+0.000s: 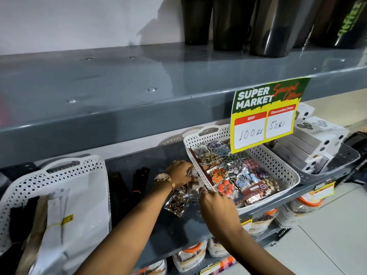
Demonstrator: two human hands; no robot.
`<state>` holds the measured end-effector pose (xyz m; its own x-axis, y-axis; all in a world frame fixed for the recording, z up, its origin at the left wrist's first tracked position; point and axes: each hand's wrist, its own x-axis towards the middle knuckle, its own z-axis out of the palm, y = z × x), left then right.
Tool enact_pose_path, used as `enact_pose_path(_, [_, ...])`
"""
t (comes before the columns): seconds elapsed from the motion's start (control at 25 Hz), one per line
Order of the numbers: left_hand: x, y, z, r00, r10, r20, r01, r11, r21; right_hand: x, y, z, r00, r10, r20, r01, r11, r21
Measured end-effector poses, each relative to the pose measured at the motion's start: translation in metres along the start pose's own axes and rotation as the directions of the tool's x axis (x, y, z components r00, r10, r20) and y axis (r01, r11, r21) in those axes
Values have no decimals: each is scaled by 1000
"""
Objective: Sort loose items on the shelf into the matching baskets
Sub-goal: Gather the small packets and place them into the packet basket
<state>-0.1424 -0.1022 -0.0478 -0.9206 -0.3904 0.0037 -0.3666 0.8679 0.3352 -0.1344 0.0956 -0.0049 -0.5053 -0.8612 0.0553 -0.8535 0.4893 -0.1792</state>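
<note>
L grip [179, 173] w/ watch [161, 178] rests on loose packets [178, 201] on shelf [178, 229], just left of white basket [278, 169]; fingers curled onto foil, pinch can't tell. R grip [215, 203] at basket's near-left corner, fingers bent over packet edge, hold unclear. Basket full of button packets [219, 173]. Price sign [265, 114] hangs above basket. Second white basket [59, 175] well left.
</note>
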Motion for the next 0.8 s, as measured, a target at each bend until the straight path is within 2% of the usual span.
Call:
enact_pose_path(0.08, [5, 1, 1, 999, -12, -42, 11, 1000, -16, 3, 10, -19, 996, 31, -86, -18, 990, 141])
enact_pose_path(0.16, [7, 0, -1, 999, -32, -40, 31, 999, -16, 8, 30, -36, 986, 121, -114, -64, 908, 414])
enact_pose_path(0.2, [6, -1, -2, 999, -20, -49, 21, 999, 36, 10, 44, -44, 977, 187, -100, -93, 801, 592])
enact_pose_path(0.24, [4, -2, -3, 998, 22, -62, -15, 993, 115, 13, 60, -50, 965, 255, -56, -128, 648, 751])
enact_pose_path(0.28, [3, -3, -3, 994, 85, -64, -70, 976, 205, 16, 76, -53, 950, 311, 14, -179, 508, 842])
enact_pose_path(0.32, [1, -5, -4, 988, 146, -59, -123, 948, 293, 18, 94, -55, 932, 355, 72, -232, 432, 871])
enact_pose_path(0.36, [0, -7, -5, 979, 189, -72, -151, 919, 363, 21, 112, -53, 916, 387, 101, -279, 435, 856])
enact_pose_path(0.44, [-2, -9, -18, 962, 191, -194, -102, 915, 391, 28, 142, -49, 903, 416, 109, -337, 527, 780])
enact_pose_path(0.48, [-2, -11, -25, 940, 134, -315, -35, 953, 301, 31, 152, -47, 901, 420, 106, -356, 581, 732])
enact_pose_path(0.52, [-3, -13, -33, 890, 18, -456, 36, 993, 110, 34, 160, -46, 904, 413, 106, -370, 635, 678])
enact_pose_path(0.56, [-4, -12, -43, 811, -150, -565, 71, 985, -159, 38, 165, -44, 911, 397, 110, -375, 688, 621])
enact_pose_path(0.6, [-5, -9, -52, 745, -329, -580, 31, 886, -463, 41, 168, -42, 918, 380, 115, -376, 737, 562])
enact_pose_path(0.64, [-6, 0, -60, 731, -477, -487, -48, 677, -735, 44, 170, -39, 921, 373, 111, -376, 779, 502])
enact_pose_path(0.68, [-8, 14, -65, 773, -541, -330, -103, 407, -908, 46, 172, -36, 923, 375, 91, -375, 817, 437])
enact_pose_path(0.72, [-11, 31, -68, 830, -530, -174, -96, 172, -980, 48, 174, -33, 923, 379, 59, -372, 848, 377])
enact_pose_path(0.76, [-14, 48, -68, 876, -481, -40, -43, 6, -999, 50, 175, -30, 922, 385, 31, -372, 864, 338])
enact_pose_path(0.8, [-19, 64, -65, 909, -411, 65, 34, -82, -996, 51, 176, -27, 920, 392, 10, -373, 869, 324])
